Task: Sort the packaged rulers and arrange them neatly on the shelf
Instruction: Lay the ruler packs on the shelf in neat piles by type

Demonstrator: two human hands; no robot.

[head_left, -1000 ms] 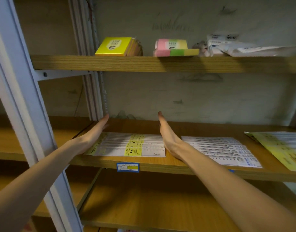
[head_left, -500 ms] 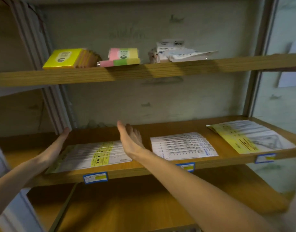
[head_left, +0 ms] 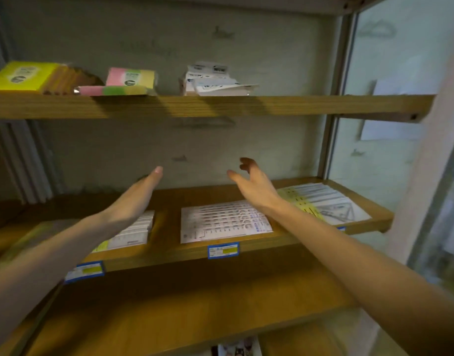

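Left hand (head_left: pixel 133 199): flat, fingers straight and together, raised above the right end of the left stack; holds nothing. A second ago it lay low against that stack's left edge.

Right hand (head_left: pixel 256 187): fingers loosely spread, thumb apart, raised between the middle and right stacks; holds nothing. A second ago it pressed the left stack's right edge, so both hands have come off that stack and shifted rightward.

Left stack of white packaged rulers with a yellow band (head_left: pixel 133 233): flat on the wooden middle shelf (head_left: pixel 169 249), partly hidden by the left forearm; edges look even where visible.

Middle stack of white packaged rulers with dark print (head_left: pixel 224 223): flat on the same shelf, fanned slightly, well apart from the left stack, directly between the two hands.

Right stack of yellow-and-white packaged rulers and set squares (head_left: pixel 328 205): flat at the shelf's right end, its near corner under the right forearm.

Blue-edged price labels (head_left: pixel 223 250): on the shelf's front lip, one below each stack.

Judgement: the left stack appears squared; the hands' move suggests the middle stack is next to be pressed in from both sides.

Upper wooden shelf (head_left: pixel 220 105): carries yellow sticky-note packs (head_left: pixel 23 77), a pink-green-yellow pack (head_left: pixel 130 79) and white packets (head_left: pixel 215 79).
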